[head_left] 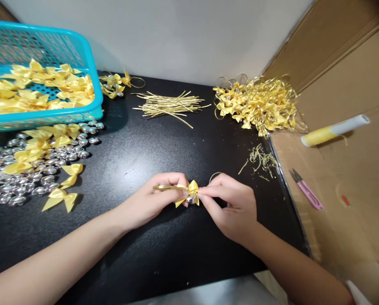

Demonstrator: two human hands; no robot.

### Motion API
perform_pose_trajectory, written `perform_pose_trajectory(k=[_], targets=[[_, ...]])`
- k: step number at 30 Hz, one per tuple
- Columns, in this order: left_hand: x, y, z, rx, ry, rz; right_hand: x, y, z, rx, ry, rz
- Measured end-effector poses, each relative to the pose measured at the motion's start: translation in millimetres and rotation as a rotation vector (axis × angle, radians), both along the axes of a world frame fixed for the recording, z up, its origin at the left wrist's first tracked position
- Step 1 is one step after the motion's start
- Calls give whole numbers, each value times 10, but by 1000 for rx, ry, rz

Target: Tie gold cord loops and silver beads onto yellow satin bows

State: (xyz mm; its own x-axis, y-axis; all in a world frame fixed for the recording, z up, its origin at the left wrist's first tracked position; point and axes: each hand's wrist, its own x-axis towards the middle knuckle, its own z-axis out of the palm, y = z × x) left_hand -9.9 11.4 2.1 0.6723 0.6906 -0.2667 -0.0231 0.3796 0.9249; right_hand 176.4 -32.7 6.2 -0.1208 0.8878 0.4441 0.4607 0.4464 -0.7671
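Low over the front of the black table, my left hand [167, 190] pinches a yellow ribbon bow [193, 187] with a silver bell [191, 198] against it. A loop of gold cord [165, 187] sticks out to the left across that thumb. My right hand [229, 203] is closed at the bow's right side, thumb and forefinger pressed together there. A thin gold strand [215, 173] curves up behind the right fingers; what exactly their tips grip is hidden.
A turquoise basket [95, 80] of yellow bows stands at left, with silver bells [17, 182] before it. Gold cords [170, 105] lie at the back. Finished-looking bow loops [259, 103] pile up at right, near cord clippings [261, 160], pink-handled snips [308, 192] and a yellow-white roll [335, 130].
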Motion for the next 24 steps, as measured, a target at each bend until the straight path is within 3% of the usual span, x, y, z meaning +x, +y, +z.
perform_pose_trajectory(k=[14, 24], targets=[[-1, 20, -26, -59, 20, 38, 14, 38, 8, -7, 2, -10], [-7, 21, 15, -46, 60, 4, 64, 50, 41, 81, -148, 6]])
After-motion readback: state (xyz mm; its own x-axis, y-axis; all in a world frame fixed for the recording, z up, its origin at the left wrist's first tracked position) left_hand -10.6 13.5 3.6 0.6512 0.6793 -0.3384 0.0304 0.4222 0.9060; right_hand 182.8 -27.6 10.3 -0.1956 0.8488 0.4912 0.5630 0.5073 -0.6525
